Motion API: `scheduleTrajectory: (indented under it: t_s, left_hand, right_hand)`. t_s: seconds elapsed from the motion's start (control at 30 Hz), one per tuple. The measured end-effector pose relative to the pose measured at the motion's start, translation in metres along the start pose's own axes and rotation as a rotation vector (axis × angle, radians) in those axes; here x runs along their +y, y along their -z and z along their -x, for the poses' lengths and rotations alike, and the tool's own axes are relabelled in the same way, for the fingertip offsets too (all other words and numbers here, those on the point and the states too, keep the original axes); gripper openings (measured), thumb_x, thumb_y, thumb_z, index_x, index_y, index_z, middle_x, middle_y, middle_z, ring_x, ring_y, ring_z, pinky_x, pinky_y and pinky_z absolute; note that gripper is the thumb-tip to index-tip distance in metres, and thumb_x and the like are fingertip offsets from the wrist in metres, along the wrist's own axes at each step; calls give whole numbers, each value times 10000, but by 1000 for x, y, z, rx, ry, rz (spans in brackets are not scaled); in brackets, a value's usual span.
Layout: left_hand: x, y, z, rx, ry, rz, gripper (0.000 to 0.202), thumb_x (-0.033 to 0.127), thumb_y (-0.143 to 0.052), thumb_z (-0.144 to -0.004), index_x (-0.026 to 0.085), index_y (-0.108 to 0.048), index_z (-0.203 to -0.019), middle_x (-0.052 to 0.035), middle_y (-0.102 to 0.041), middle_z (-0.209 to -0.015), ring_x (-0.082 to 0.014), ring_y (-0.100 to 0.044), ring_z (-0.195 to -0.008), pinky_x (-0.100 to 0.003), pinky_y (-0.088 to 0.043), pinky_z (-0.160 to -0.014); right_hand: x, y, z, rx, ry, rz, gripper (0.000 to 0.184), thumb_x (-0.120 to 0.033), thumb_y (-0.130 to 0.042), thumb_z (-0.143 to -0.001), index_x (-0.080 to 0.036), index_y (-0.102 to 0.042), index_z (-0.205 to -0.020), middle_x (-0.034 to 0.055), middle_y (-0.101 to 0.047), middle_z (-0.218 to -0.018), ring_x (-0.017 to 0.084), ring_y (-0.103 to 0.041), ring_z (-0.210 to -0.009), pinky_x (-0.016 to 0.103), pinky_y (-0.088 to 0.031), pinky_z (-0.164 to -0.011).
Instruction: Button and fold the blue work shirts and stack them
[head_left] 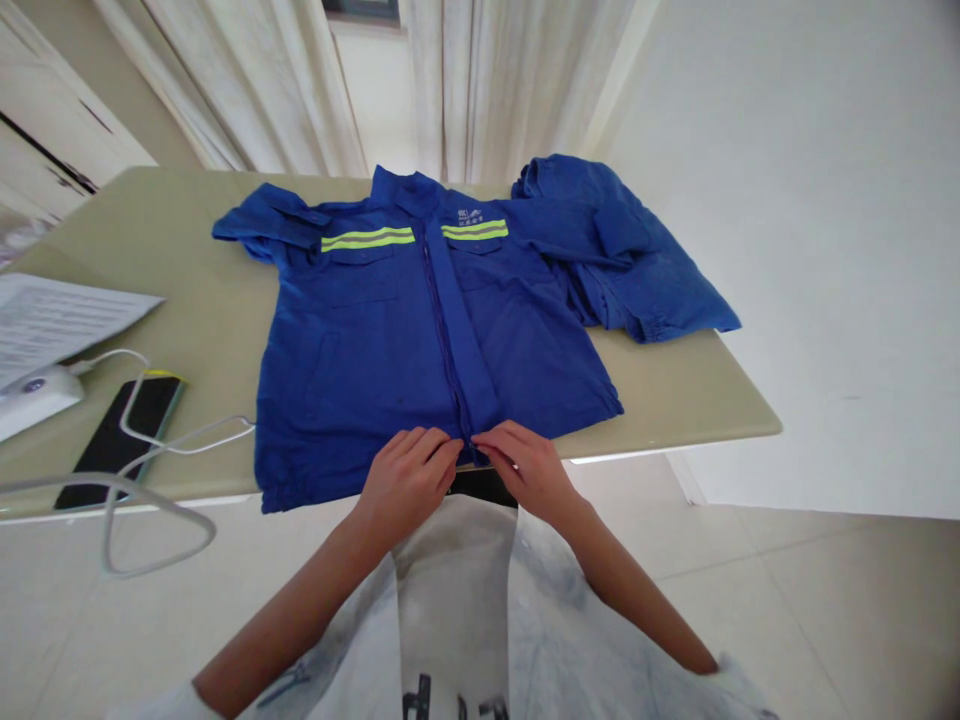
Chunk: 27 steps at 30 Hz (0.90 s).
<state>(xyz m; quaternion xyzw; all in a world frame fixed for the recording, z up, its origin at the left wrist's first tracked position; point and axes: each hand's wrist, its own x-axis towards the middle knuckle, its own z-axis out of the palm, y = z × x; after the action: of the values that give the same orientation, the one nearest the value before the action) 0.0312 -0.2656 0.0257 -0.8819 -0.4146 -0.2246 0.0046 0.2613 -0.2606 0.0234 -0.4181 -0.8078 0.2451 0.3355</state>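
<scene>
Along the near edge of the desk point(206, 310), the left hand point(411, 475) and right hand point(531, 468) pinch a blue work jacket point(337, 350) at the lower end of its zip point(441, 335).
The jacket lies front up, its collar point(409, 192) toward the far edge; the zip's long axis runs away from the fingertips point(450, 447), leaning slightly left. Both hands are about equally near that lower end, one on either side, fingertips nearly meeting, thumbs pressed to fingers; exactly which piece each pinches is too small to tell.

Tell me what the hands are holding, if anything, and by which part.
The left hand and right hand pinch the blue jacket at the bottom end of its front zipper.
</scene>
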Motion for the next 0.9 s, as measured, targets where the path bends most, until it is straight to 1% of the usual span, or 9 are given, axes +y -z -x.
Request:
scheduleTrajectory:
  t_s: [0.03,0.1,0.2,0.23,0.33,0.43,0.53,0.7,0.9]
  left_hand:
    - [0,0,0,-10,-2,-12,130,201,-603,-1028,188,-723,-1077,-60,-715,-946,-212,-606,-838,-382,-459,-747]
    - [-1,-1,2,-32,-24,-23,116,201,-612,-1026,188,-722,-1062,-57,-705,-942,-220,-590,-835,-383,-453,-736]
    - [-5,-3,7,-42,-33,12,142,151,-618,-1015,191,-718,-1108,-59,-718,-1003,-219,-596,-864,-378,-464,-756]
    - [-6,-3,8,-34,-28,25,156,142,-615,-1015,192,-715,-1124,-61,-724,-1028,-217,-601,-877,-375,-469,-768]
    - [-7,-2,10,11,-16,47,149,161,-610,-1030,185,-711,-1136,-64,-735,-1048,-208,-615,-886,-367,-480,-791]
    - [-7,0,8,50,-13,51,135,186,-611,-1039,175,-710,-1130,-58,-737,-1000,-199,-619,-856,-357,-483,-785]
    - [-6,3,5,58,-32,24,140,181,-616,-1033,169,-706,-1140,-60,-731,-982,-200,-617,-841,-357,-478,-768]
    - [-6,2,3,39,-49,-8,164,177,-633,-1019,169,-698,-1169,-61,-727,-997,-206,-611,-843,-376,-477,-754]
    - [-5,5,2,37,-60,-29,156,165,-636,-1012,170,-695,-1156,-55,-723,-989,-207,-608,-839,-380,-470,-745]
  right_hand:
    - [-1,-1,1,-9,13,34,240,-241,-522,-1095,-233,-729,-1218,78,-741,-1066,183,-701,-953,315,-581,-870]
    - [-1,-4,4,-16,54,110,229,-310,-596,-1070,-222,-732,-1232,94,-735,-1074,206,-695,-961,341,-586,-867]
    - [0,-7,7,-12,110,218,309,-403,-707,-1006,-195,-726,-1234,111,-737,-1079,235,-687,-958,374,-589,-852]
    - [1,-8,8,-9,123,244,310,-397,-708,-1006,-186,-724,-1233,114,-739,-1076,237,-685,-949,377,-589,-840]
    - [2,-9,8,24,145,258,229,-300,-653,-1042,-178,-720,-1224,103,-744,-1048,218,-682,-914,361,-583,-821]
    - [0,-8,6,83,134,197,195,-216,-613,-1052,-204,-714,-1218,86,-739,-1045,199,-679,-922,344,-577,-841]
    - [-3,-6,4,103,110,124,185,-179,-604,-1033,-209,-697,-1190,87,-726,-1052,204,-670,-951,356,-575,-862]
    - [-5,-5,0,72,91,42,215,-133,-589,-974,-209,-659,-1163,93,-727,-1064,219,-682,-1010,375,-585,-896]
    - [-4,-9,1,71,97,72,293,-109,-574,-973,-220,-702,-1212,86,-735,-1056,201,-693,-950,344,-595,-860]
